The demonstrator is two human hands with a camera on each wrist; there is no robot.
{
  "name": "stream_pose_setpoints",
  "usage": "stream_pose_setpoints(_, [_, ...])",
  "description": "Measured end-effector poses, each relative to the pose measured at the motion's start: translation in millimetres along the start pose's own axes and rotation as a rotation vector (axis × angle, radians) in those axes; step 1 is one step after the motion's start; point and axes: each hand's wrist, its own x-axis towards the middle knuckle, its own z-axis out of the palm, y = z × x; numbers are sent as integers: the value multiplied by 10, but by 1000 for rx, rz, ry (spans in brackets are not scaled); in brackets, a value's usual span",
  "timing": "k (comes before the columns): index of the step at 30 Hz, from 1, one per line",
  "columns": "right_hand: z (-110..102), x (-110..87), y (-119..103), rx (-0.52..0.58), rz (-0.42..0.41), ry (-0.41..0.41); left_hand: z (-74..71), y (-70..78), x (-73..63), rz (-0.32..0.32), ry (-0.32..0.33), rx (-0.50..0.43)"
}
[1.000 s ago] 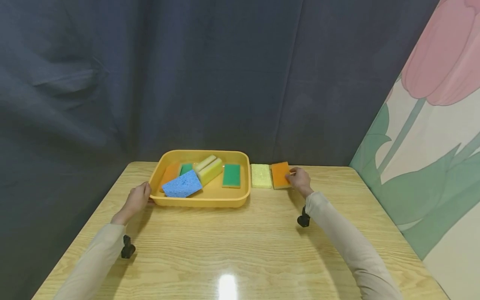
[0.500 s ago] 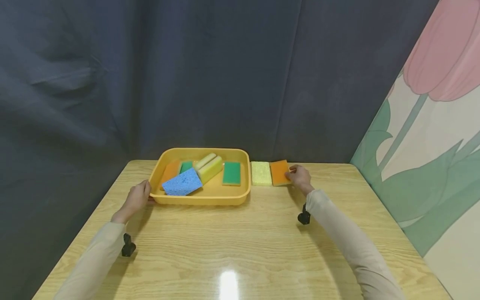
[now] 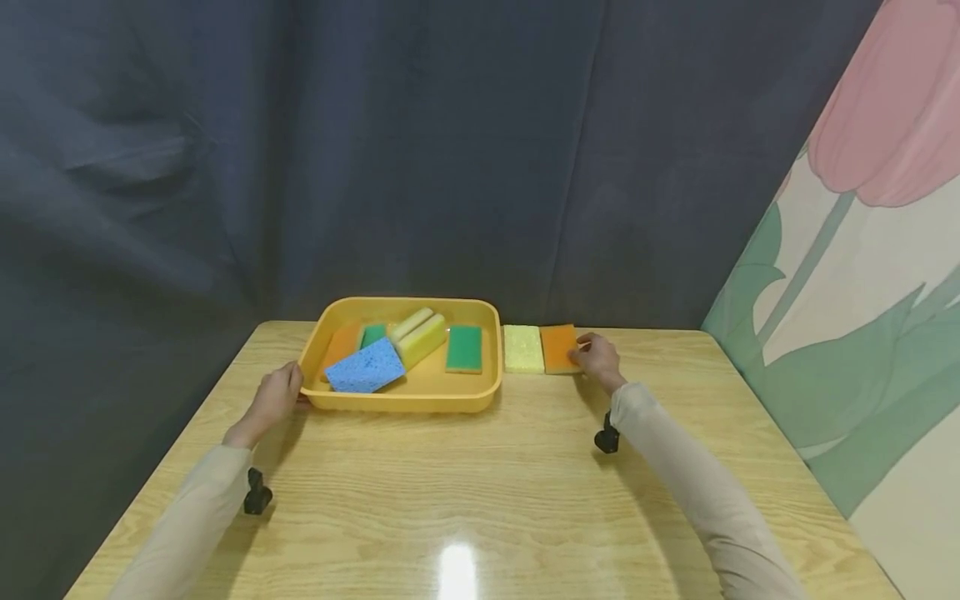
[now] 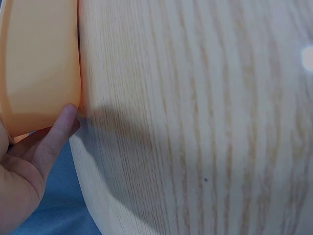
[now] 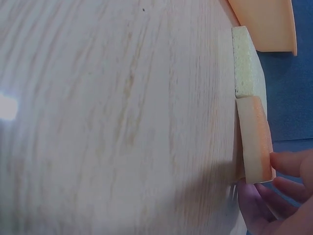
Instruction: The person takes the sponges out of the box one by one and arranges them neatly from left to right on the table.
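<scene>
A yellow tray [image 3: 487, 367] stands at the back of the wooden table and holds several sponges, among them a blue sponge [image 3: 365, 367] and a green one [image 3: 464, 348]. My left hand [image 3: 281, 390] holds the tray's left rim, and in the left wrist view its thumb [image 4: 61, 128] lies against the tray's outer wall [image 4: 39, 63]. Right of the tray, a pale yellow sponge [image 3: 522, 348] and an orange sponge [image 3: 558, 348] lie side by side. My right hand [image 3: 592, 355] pinches the orange sponge's right end [image 5: 254, 139], with fingers [image 5: 288, 161] above and below it.
A dark curtain hangs close behind the table's back edge. A wall with a painted tulip [image 3: 862, 250] runs along the right side. Bare wood [image 3: 450, 483] covers the front half of the table. The tray's corner [image 5: 266, 22] sits just beyond the yellow sponge [image 5: 247, 61].
The orange sponge has settled flat and close against the yellow sponge. Both hands have stayed almost where they were.
</scene>
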Motion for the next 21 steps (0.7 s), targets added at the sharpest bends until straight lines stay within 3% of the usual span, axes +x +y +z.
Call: stream_pose_setpoints(21, [25, -13, -3, -39, -4, 16, 9, -16, 12, -16, 1, 8])
